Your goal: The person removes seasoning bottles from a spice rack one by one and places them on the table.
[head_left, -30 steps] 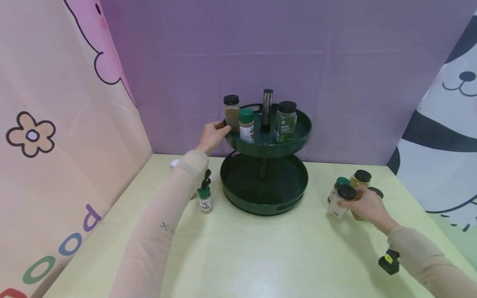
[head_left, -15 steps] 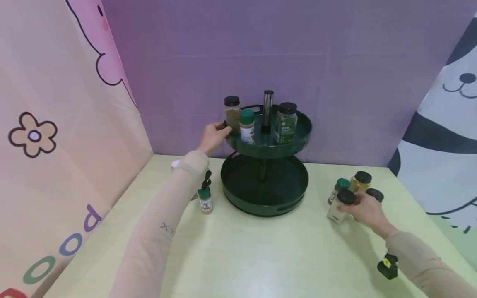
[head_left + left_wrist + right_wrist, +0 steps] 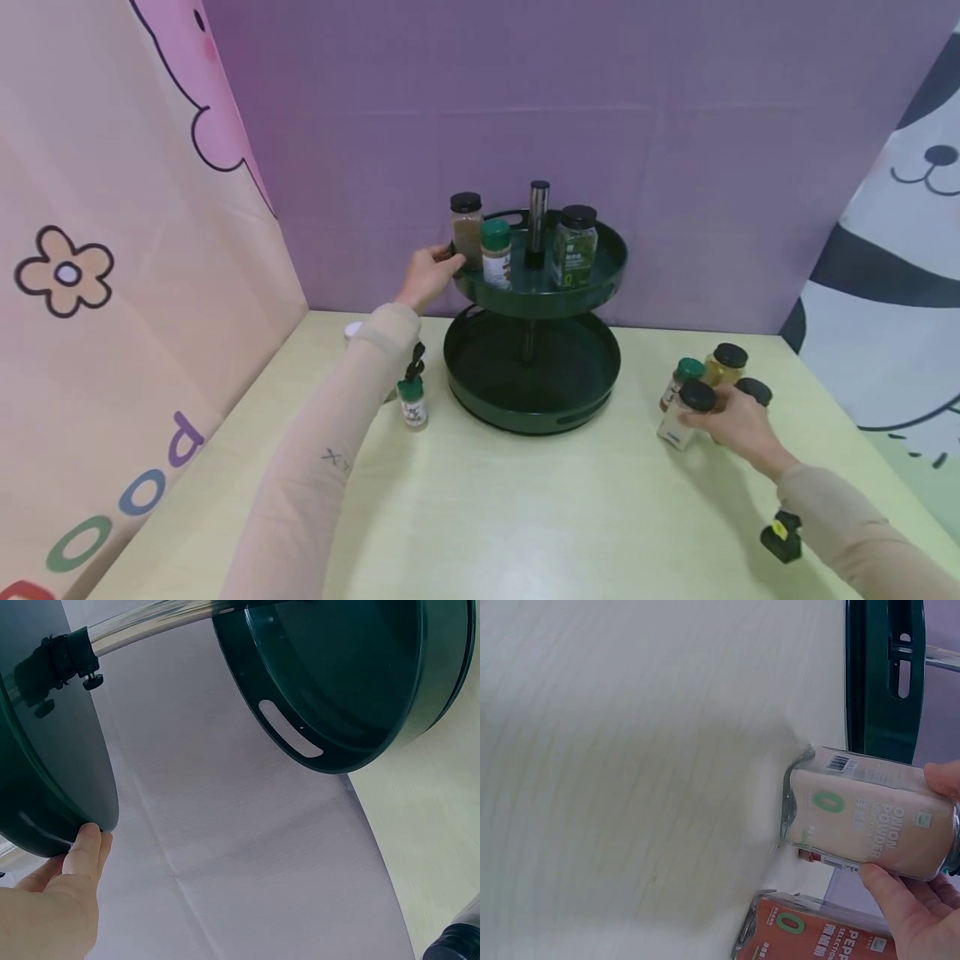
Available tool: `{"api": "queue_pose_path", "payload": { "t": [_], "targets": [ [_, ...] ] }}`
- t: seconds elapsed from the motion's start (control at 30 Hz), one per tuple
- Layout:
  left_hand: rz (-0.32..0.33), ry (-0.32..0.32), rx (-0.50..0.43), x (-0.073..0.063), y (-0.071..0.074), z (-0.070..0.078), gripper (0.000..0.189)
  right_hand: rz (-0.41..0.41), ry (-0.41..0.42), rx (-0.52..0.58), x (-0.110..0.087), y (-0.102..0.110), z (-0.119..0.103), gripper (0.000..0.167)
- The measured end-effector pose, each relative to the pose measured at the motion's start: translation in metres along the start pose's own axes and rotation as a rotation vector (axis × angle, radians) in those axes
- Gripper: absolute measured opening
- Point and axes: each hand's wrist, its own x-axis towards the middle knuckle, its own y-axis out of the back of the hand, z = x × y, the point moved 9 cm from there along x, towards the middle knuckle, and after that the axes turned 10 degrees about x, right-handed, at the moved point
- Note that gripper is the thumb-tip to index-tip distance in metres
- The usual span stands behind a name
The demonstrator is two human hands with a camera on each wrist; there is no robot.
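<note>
A dark green two-tier rack [image 3: 536, 305] stands at the back middle of the table. In the head view my left hand [image 3: 429, 277] pinches the left rim of its upper tray; in the left wrist view the fingers [image 3: 84, 851] meet the tray's edge. My right hand [image 3: 738, 423] grips a clear, black-capped jar of onion powder [image 3: 870, 814] between thumb and fingers, over at the right side. On the upper tray sit a brown spice jar [image 3: 467, 235], a green-capped shaker [image 3: 496, 257] and a black-capped green herb jar [image 3: 575, 254].
Behind the onion powder are a green-capped shaker [image 3: 681, 380], a yellow spice jar [image 3: 724, 363] and a black-capped jar [image 3: 754, 390]. A red pepper jar [image 3: 821, 930] shows in the right wrist view. Left of the rack stands another green-capped shaker [image 3: 413, 407], near a white lid [image 3: 352, 330].
The right hand and the onion powder jar have shifted slightly towards the near side, uncovering more of the black-capped jar behind. The left hand stays at the tray rim.
</note>
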Motion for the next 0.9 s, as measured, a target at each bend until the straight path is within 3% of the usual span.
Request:
{"api": "queue_pose_path", "payload": {
  "t": [0.57, 0.73, 0.9],
  "targets": [
    [0.002, 0.004, 0.003, 0.003, 0.001, -0.001, 0.049, -0.017, 0.082, 0.000, -0.003, -0.001, -0.010, 0.076],
    [-0.002, 0.005, 0.011, 0.002, 0.000, -0.001, 0.048, -0.024, 0.099, -0.076, -0.008, 0.012, -0.029, 0.079],
    [-0.002, -0.007, 0.011, 0.002, 0.000, 0.000, 0.047, 0.026, 0.112, -0.076, -0.010, 0.040, -0.069, 0.081]
  ]
}}
